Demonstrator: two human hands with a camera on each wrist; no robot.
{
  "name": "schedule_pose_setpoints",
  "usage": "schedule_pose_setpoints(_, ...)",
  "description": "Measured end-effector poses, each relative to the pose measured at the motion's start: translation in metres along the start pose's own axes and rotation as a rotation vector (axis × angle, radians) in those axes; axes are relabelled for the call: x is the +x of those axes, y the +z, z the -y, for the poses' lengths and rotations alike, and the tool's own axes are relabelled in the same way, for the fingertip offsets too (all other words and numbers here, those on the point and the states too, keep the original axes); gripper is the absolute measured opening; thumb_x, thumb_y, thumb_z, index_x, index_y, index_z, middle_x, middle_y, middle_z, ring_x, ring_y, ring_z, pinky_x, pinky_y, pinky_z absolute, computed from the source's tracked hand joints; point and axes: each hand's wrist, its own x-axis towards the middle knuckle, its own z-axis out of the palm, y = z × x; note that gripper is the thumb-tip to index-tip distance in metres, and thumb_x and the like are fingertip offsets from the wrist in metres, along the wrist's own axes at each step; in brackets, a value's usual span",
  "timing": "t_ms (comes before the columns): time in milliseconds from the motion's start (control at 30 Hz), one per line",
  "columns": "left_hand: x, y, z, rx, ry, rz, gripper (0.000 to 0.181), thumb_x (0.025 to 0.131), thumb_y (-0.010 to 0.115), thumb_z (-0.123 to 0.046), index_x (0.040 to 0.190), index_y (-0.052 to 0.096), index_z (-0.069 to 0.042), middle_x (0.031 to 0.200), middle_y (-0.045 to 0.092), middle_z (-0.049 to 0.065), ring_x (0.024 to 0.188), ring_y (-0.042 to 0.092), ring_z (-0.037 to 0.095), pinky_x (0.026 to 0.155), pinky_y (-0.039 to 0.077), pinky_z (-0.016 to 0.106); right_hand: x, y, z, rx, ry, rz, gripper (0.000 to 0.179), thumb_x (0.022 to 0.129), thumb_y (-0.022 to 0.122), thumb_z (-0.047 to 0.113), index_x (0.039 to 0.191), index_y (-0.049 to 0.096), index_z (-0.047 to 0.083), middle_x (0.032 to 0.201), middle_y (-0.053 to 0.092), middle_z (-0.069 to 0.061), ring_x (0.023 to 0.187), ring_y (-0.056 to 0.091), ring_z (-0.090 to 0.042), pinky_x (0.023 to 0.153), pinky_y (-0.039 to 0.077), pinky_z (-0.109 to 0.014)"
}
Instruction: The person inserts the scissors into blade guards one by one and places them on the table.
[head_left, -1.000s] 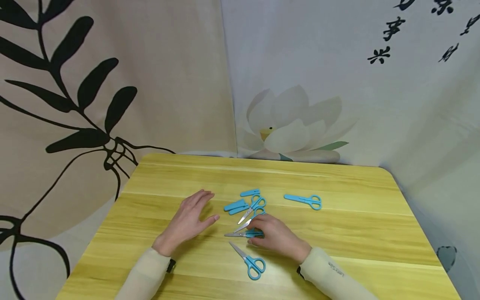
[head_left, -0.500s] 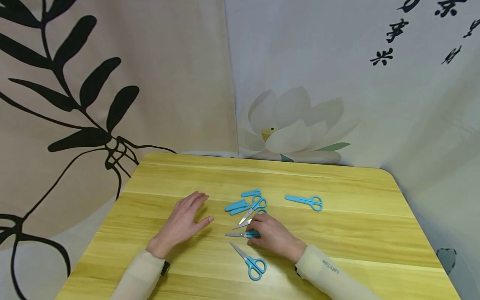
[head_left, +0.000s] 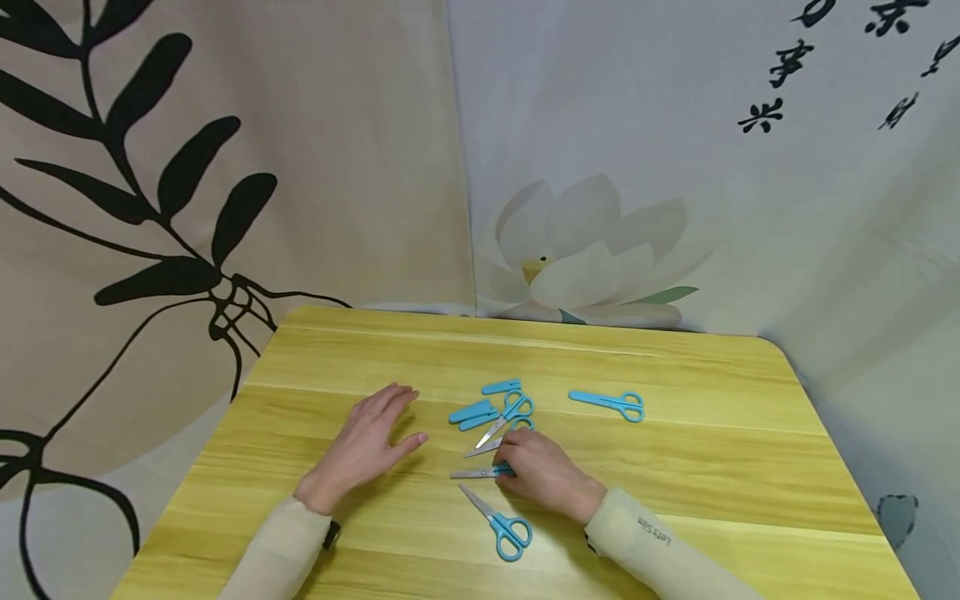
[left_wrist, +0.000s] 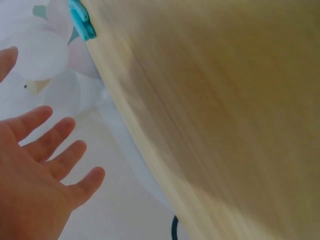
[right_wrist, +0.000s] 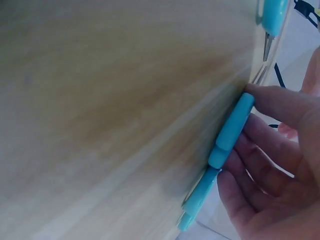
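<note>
My right hand (head_left: 543,471) grips the blue handle of a pair of scissors (head_left: 472,474) lying flat on the table, its silver blades pointing left. In the right wrist view the thumb and fingers lie about that blue handle (right_wrist: 235,125). Just beyond, the hand partly covers other scissors (head_left: 482,449); further up lies a third pair (head_left: 504,419). On the near side, bare-bladed scissors (head_left: 498,525) point up-left. My left hand (head_left: 365,446) hovers on the left with fingers extended, holding nothing. Three blue blade covers, one here (head_left: 471,412), lie beyond the hands.
Sheathed blue scissors (head_left: 607,404) lie apart on the right of the wooden table (head_left: 712,467). Behind the table's far edge hangs a printed curtain (head_left: 360,167). In the left wrist view, blue pieces (left_wrist: 82,20) show near the table edge.
My left hand has shifted slightly left and away from the scissors. The right hand has edged a little left, covering more of the gripped handle. The scissors have hardly moved.
</note>
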Motion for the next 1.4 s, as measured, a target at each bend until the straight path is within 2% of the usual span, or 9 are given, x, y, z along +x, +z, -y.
schedule_pose_setpoints(433,0.025,0.011,-0.015,0.004,0.083,0.049,0.069,0.097,0.071,-0.048,0.148,0.054,-0.004,0.151,0.051,0.015,0.143,0.044,0.038,0.116,0.035,0.060,-0.016,-0.014,-0.004,0.065,0.072,-0.078,0.013,0.088,0.083,0.023,0.095,0.076,0.014,0.097,0.067,0.005,0.089,0.059,-0.012,0.077,0.055,-0.028)
schedule_pose_setpoints(767,0.043,0.024,-0.023,-0.033,0.159,0.036,0.062,0.095,0.076,-0.041,0.143,0.059,-0.005,0.147,0.056,0.011,0.138,0.050,0.033,0.113,0.040,0.056,-0.034,-0.019,-0.016,0.073,0.112,-0.125,0.016,0.087,0.085,0.021,0.098,0.077,0.012,0.101,0.068,0.003,0.096,0.064,-0.016,0.085,0.058,-0.033)
schedule_pose_setpoints(1100,0.061,0.036,-0.030,-0.057,0.183,0.065,0.058,0.093,0.080,-0.036,0.140,0.062,-0.007,0.144,0.058,0.010,0.133,0.054,0.031,0.110,0.044,0.053,-0.051,-0.024,-0.024,0.094,0.183,-0.148,0.017,0.086,0.085,0.020,0.097,0.076,0.011,0.104,0.069,0.002,0.097,0.064,-0.015,0.086,0.058,-0.034)
schedule_pose_setpoints(1400,0.072,0.045,-0.031,-0.136,0.121,0.173,0.056,0.093,0.080,-0.034,0.139,0.063,-0.006,0.133,0.060,0.007,0.121,0.058,0.025,0.103,0.051,0.042,-0.060,-0.027,-0.029,0.095,0.205,-0.170,0.015,0.088,0.085,0.021,0.096,0.076,0.012,0.104,0.069,0.002,0.095,0.064,-0.014,0.085,0.058,-0.035)
